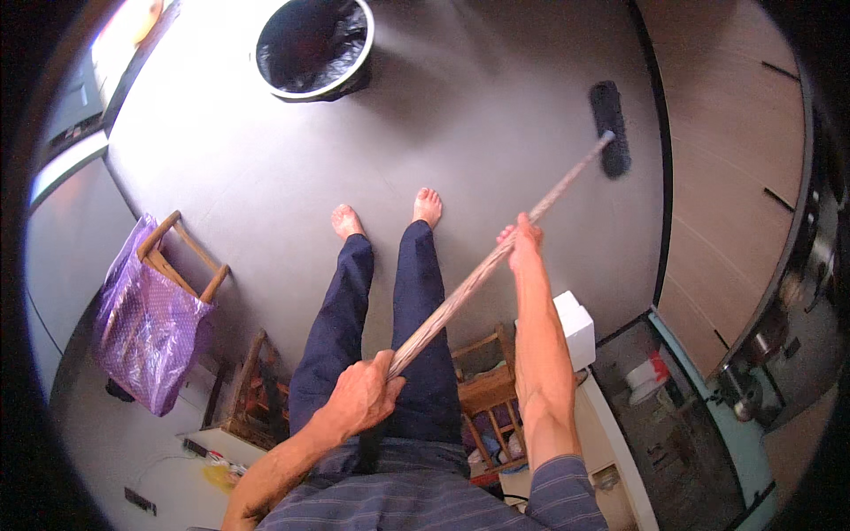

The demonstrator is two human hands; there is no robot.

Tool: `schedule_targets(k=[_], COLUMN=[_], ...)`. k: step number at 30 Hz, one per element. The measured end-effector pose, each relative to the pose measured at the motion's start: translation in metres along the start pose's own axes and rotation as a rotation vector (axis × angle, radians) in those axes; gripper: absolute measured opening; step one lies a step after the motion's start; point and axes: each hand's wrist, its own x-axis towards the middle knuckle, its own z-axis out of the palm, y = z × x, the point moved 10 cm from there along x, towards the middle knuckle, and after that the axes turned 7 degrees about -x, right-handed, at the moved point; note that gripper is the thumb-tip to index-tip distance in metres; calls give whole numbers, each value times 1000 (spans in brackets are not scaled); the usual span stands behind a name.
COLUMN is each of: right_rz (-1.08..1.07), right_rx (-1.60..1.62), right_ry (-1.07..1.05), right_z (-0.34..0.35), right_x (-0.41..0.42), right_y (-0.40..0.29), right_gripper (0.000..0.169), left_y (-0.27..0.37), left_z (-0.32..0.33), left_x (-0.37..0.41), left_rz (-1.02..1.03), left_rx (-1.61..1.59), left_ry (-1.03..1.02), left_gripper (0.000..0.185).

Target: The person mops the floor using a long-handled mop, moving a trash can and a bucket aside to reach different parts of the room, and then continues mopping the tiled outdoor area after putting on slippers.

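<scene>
A long wood-patterned handle (458, 299) runs slantwise in front of my body, up to the right. My left hand (364, 393) is closed around its near end, by my thighs. Farther along, my right hand (523, 240) grips the shaft with the arm stretched out. The far end of the handle joins a dark, oblong mop head (609, 129), which lies on the grey floor (491, 152) close to the base of the cabinets. My bare feet stand on the floor to the left of the handle.
A bin (312, 50) lined with a black bag stands ahead. Wooden cabinets (727, 166) run along the right. To the left, a wooden stool (179, 255) has purple wrapping (149, 325) over it. Wooden chairs (488, 388) and a white box (576, 328) are near my legs.
</scene>
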Motion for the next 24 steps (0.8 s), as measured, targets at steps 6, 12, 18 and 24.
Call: schedule_targets(k=[6, 12, 18, 24], right_rz=[136, 483, 581, 227], right_rx=[-317, -35, 124, 42], right_ry=[-16, -431, -643, -417], right_z=[81, 163, 161, 74], right_x=[-110, -334, -362, -229], right_y=[153, 287, 232, 130], right_gripper=[34, 33, 22, 18], left_y=[-108, -193, -135, -98], left_z=[-45, -78, -107, -98], left_x=[-128, -367, -354, -191], left_rz=[-433, -846, -305, -370], left_rx=[282, 157, 906, 682], left_ry=[125, 409, 217, 145], left_gripper=[19, 19, 19, 14])
